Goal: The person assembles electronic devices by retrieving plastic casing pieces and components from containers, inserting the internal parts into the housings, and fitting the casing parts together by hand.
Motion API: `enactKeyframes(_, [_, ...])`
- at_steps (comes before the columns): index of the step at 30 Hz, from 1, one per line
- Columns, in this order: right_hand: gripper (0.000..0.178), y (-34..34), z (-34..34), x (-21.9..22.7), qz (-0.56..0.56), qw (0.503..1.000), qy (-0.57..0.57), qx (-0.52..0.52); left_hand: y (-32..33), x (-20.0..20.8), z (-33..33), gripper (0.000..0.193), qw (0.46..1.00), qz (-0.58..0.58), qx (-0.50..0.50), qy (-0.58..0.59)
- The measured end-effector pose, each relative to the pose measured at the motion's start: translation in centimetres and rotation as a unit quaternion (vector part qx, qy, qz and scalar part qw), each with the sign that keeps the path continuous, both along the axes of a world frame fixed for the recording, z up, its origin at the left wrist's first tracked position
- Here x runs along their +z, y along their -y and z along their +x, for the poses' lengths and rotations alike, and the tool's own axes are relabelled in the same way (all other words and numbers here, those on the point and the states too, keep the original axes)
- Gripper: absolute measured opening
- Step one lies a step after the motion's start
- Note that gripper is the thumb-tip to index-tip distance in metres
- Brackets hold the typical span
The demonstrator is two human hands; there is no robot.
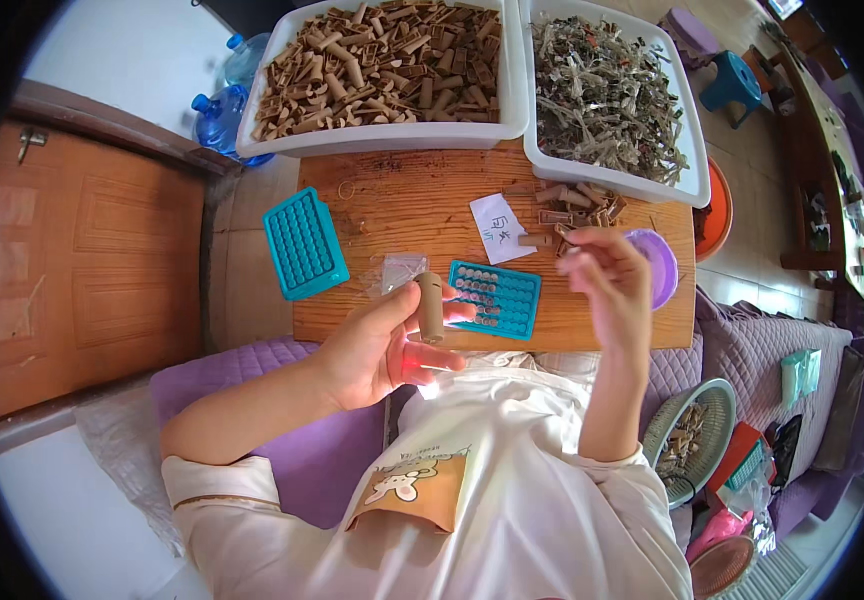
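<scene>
While the left hand (377,345) grasps a brown cardboard tube (431,308), holding it nearly upright between thumb and fingers in front of the chest, the right hand (614,285) is raised apart from it with bent fingers; whether anything is pinched at its fingertips, I cannot tell. Just beyond the tube, on a wooden table (402,190), lies a teal rectangular plastic tray (517,310) with round cells, those toward its left side filled with small round pieces. A crumpled clear plastic bag (402,270) lies near it. Further back are a second teal celled tray (302,240) at the left and a white handwritten paper slip (500,230). At the far edge stand two white plastic bins, one (392,142) heaped with brown cardboard pieces (382,70), the other (612,178) with tangled translucent strips (607,95).
</scene>
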State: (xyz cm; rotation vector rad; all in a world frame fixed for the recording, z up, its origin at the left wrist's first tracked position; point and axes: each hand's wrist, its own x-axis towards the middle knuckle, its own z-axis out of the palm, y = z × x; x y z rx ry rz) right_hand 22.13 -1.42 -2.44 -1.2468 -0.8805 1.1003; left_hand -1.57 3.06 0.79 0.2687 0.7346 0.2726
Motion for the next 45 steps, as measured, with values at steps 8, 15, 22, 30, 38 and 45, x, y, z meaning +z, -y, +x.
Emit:
enactKeyframes(8, [0.005,-1.5,-7.0,1.2,0.025,0.984,-0.107,0.137,0.4,0.0,-0.3,0.040,1.000,0.003,-0.013,0.004])
enactKeyframes(15, [0.004,-0.8,-8.3,0.8,0.001,0.982,-0.114,0.152,0.5,0.2,-0.4,0.038,0.999,0.019,-0.035,0.019])
enactKeyframes(22, [0.005,-0.2,-8.9,0.0,0.013,0.981,-0.127,0.148,0.6,0.3,-0.2,0.036,0.998,0.054,-0.031,-0.027])
enactKeyframes(30, [0.006,0.1,-8.3,-1.3,0.005,0.974,-0.128,0.188,0.9,-0.3,0.1,0.041,0.996,0.065,-0.042,-0.047])
enactKeyframes(38, [0.005,0.6,-6.7,-2.3,0.063,0.971,-0.063,0.220,0.6,-0.9,0.6,0.037,0.989,0.085,-0.109,-0.047])
enactKeyframes(45, [0.012,1.7,-4.0,-0.6,0.130,0.963,0.082,0.221,0.8,-1.5,1.8,0.042,0.976,0.097,-0.196,-0.019])
